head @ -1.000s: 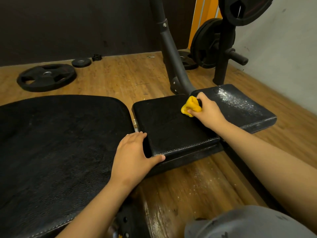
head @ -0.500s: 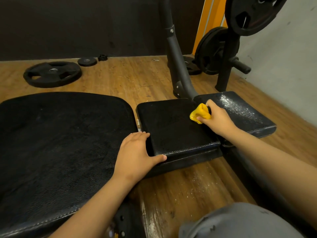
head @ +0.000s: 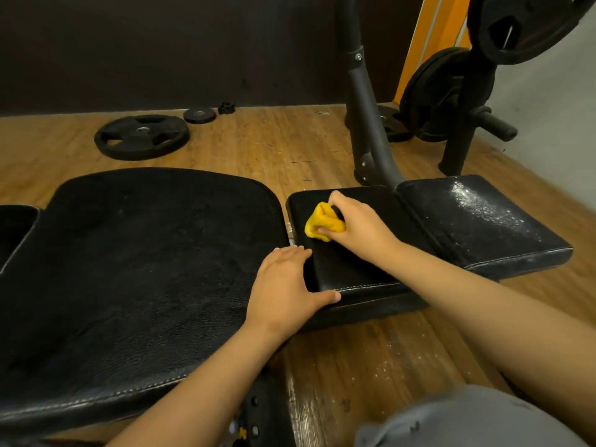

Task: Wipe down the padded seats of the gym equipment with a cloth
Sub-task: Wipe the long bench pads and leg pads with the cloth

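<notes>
On the small black padded seat section (head: 354,262), far-left part: right hand (head: 358,225) grips a bunched yellow cloth (head: 322,225), pressed to the pad. Left hand (head: 287,285) rests flat, fingers straight, over the pad's near-left corner. White speckles on the right black pad (head: 480,217).

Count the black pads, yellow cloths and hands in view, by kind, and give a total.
Black pads: 4, one cut off at the left edge
Yellow cloth: 1
Hands: 2, left hand and right hand
Total: 7
</notes>
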The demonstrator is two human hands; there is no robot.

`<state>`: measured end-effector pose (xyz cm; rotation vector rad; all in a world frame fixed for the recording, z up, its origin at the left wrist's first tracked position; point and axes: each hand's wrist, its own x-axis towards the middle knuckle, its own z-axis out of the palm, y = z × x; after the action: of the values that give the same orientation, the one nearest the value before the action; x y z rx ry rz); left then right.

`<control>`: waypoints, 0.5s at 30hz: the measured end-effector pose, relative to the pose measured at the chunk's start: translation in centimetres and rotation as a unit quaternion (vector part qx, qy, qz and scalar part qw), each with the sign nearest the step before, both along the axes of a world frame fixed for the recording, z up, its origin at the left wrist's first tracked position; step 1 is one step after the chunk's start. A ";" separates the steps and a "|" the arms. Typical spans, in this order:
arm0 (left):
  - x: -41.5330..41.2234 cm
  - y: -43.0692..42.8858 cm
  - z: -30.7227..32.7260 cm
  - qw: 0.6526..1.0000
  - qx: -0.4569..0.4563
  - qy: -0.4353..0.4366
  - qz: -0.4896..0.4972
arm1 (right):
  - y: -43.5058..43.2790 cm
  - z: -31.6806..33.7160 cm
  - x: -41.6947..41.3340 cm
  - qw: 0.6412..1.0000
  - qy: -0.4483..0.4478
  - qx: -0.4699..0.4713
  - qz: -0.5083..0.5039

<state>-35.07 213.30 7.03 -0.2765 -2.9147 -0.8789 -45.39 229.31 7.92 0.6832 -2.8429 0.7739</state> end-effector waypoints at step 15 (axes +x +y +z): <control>-0.2 0.1 -0.5 1.000 0.000 0.020 0.011 | -2.5 0.5 -6.2 0.999 0.024 0.011 -0.035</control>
<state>-35.30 213.40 6.55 -0.2593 -2.8756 -0.8616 -51.58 226.83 8.45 0.5935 -2.8192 0.7071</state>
